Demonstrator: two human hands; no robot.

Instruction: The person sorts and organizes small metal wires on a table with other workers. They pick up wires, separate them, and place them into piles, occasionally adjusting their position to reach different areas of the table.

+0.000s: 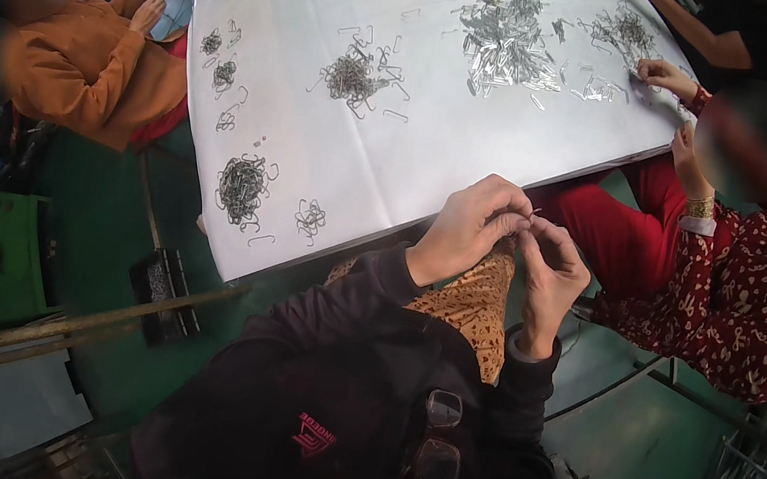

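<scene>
My left hand (473, 229) and my right hand (550, 278) meet just off the table's near edge, above my lap. Both are closed, thumbs and fingertips pinched together around a small thin wire piece (537, 212). Only a bit of it shows; the fingers cover the remainder, so its full shape is hidden. On the white-covered table (416, 164), left of my hands, lie a dense heap of bent wire hooks (242, 191) and a smaller cluster of hooks (311, 217). Farther back sits another heap of wire hooks (351, 80).
Shiny narrow metal pieces (507, 47) are piled toward the far right. A person in an orange top (78, 67) sits at the left side. Beside me on the right sits a person in a patterned red shirt (730, 288), one hand (669, 79) over the table.
</scene>
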